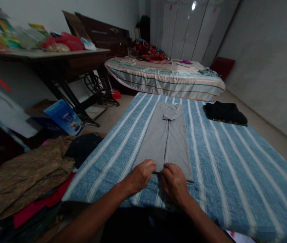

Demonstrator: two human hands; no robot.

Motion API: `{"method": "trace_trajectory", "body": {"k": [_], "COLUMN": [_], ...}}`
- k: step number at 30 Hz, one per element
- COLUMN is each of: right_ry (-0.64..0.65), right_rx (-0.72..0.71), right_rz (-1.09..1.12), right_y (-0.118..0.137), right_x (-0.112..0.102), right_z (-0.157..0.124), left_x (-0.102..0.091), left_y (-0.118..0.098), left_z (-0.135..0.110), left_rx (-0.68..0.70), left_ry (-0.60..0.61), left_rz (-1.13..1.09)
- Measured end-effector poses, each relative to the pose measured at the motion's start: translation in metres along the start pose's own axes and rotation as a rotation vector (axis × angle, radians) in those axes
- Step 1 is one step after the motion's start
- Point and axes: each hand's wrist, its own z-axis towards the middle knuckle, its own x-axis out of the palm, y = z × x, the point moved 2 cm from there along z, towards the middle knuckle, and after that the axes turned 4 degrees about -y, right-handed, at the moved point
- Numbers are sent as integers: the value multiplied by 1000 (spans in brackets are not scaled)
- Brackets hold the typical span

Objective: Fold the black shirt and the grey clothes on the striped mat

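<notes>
A grey T-shirt lies on the blue striped bedspread, its sides folded in so that they meet along a line down the middle. One short sleeve shows near its far end. At the near edge, left of that line, my left hand has its fingers closed on the cloth. Just to the right, my right hand pinches the same edge beside the middle line. The fingertips of both hands are partly hidden by the knuckles.
A folded black garment rests on the bed to the right. Heaped clothes lie at the left, below a blue box. Beyond stand a cluttered sewing table and a second bed.
</notes>
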Motion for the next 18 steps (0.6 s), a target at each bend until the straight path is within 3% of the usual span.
{"method": "trace_trajectory", "body": {"k": [7, 13, 18], "right_ry": [-22, -57, -62], "right_rx": [-7, 5, 15], "right_rz": [9, 37, 40], "right_y": [0, -1, -2], "right_x": [1, 1, 2], "right_z": [0, 0, -1], "left_x": [-5, -6, -3], "left_y": [-9, -20, -13], "left_z": [-10, -3, -1], "left_rx": [-65, -240, -291], "left_ry": [-18, -47, -57], "left_rz": [378, 510, 593]}}
